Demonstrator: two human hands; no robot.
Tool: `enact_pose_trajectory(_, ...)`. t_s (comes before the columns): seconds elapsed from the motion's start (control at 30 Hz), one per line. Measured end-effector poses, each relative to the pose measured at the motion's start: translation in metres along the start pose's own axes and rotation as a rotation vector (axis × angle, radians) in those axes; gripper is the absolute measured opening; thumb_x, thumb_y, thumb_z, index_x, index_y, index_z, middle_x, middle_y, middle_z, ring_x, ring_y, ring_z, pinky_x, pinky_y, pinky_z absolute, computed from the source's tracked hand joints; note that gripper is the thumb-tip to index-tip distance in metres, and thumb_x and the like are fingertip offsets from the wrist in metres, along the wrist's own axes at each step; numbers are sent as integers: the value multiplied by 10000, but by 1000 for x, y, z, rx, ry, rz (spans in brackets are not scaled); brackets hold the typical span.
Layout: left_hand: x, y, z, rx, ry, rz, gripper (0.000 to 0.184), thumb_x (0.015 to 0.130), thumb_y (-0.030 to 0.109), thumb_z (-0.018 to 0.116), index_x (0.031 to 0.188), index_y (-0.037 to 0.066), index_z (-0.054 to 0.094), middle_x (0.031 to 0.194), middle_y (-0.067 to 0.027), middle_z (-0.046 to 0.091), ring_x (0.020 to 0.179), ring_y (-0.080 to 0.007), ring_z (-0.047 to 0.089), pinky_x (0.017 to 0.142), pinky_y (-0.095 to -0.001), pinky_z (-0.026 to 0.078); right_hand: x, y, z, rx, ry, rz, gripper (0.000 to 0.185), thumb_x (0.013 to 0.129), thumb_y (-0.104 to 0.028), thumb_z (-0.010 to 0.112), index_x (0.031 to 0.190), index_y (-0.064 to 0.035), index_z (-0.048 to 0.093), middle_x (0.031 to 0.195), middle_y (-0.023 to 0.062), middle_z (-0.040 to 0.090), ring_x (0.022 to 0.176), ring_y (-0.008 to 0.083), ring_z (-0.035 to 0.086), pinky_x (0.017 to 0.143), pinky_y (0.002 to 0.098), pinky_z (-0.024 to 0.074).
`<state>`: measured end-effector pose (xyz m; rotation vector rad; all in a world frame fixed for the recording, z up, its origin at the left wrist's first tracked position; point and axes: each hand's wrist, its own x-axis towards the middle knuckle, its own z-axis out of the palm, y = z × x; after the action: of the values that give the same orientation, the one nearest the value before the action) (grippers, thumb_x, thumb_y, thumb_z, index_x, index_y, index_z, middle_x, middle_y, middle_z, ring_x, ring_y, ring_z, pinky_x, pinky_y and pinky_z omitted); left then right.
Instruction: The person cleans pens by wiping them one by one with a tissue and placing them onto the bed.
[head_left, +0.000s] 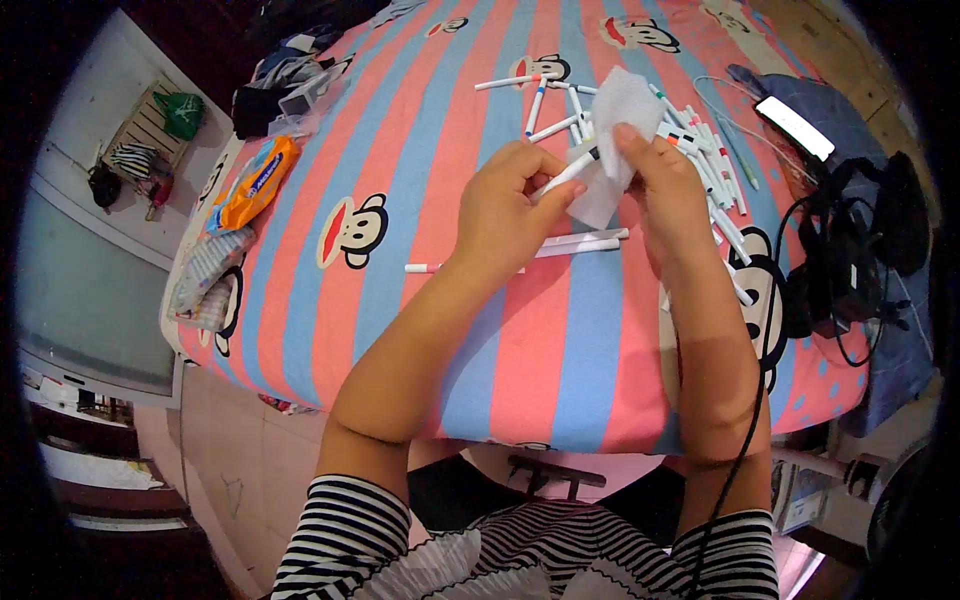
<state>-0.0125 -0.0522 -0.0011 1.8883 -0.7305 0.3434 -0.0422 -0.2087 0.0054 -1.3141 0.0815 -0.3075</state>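
Note:
My left hand (510, 205) is closed around a slim white marker (570, 174) with a dark band near its far end. That end points up and right, touching or very close to a white wipe (630, 100). The wipe is pinched between the thumb and fingers of my right hand (668, 190), and part of it hangs down between the hands. Beyond and right of my hands lies a loose pile of white markers (715, 165) with coloured bands. Below my hands, a few more markers (580, 246) lie on the striped bedsheet (525, 350).
An orange packet (258, 185) lies at the bed's left edge, near dark clothes and a clear plastic box (305, 97). On the right are a lit phone (795, 127), a white cable, and black straps with a black device (850, 260). A black cord runs along my right arm.

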Motion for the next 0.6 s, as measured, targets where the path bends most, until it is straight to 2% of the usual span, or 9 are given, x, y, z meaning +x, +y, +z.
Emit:
enact_pose_trajectory(0.07, 0, 1, -1, 30, 4, 34, 157, 708, 116, 701, 765, 41, 576, 728, -37, 514, 635, -155, 501, 554, -276, 398, 2, 0, -1, 133, 28, -29, 295, 837, -326, 595, 889, -36, 614, 806, 21, 612, 705, 79, 539, 642, 214, 410)
enact_pose_trajectory(0.17, 0, 3, -3, 79, 12, 36, 158, 709, 123, 703, 771, 45, 580, 722, -34, 512, 632, -151, 496, 548, -276, 394, 4, 2, -4, 166, 54, -14, 280, 851, -307, 580, 916, -36, 607, 817, 27, 608, 737, 89, 549, 676, 225, 417)
enact_pose_trajectory(0.27, 0, -1, -1, -57, 12, -56, 161, 744, 124, 696, 776, 24, 574, 737, -5, 523, 670, -64, 489, 571, -218, 386, 6, 2, -5, 316, -29, 9, 286, 856, -293, 574, 970, -30, 584, 868, 37, 601, 769, 109, 558, 687, 240, 424)
enact_pose_trajectory(0.37, 0, 4, -3, 13, 15, -22, 137, 766, 124, 678, 789, 21, 590, 745, -4, 531, 677, -61, 493, 576, -220, 389, 4, -2, -4, 513, -56, 123, 292, 862, -265, 567, 1035, -31, 551, 933, 49, 600, 818, 139, 578, 732, 273, 446)
enact_pose_trajectory(0.47, 0, 1, -1, -65, 33, -38, 148, 737, 153, 682, 778, 31, 610, 700, -27, 514, 619, -125, 476, 541, -264, 378, 5, -3, -7, 610, -107, 188, 283, 868, -236, 555, 1067, -36, 533, 973, 57, 596, 876, 157, 585, 790, 310, 464)
enact_pose_trajectory(0.6, 2, -2, -3, -142, -19, -79, 150, 776, 156, 655, 811, 12, 635, 695, -21, 529, 624, -97, 472, 547, -248, 376, 3, -6, -11, 649, -180, 201, 270, 869, -208, 551, 1071, -30, 530, 976, 61, 599, 904, 162, 589, 829, 331, 476)
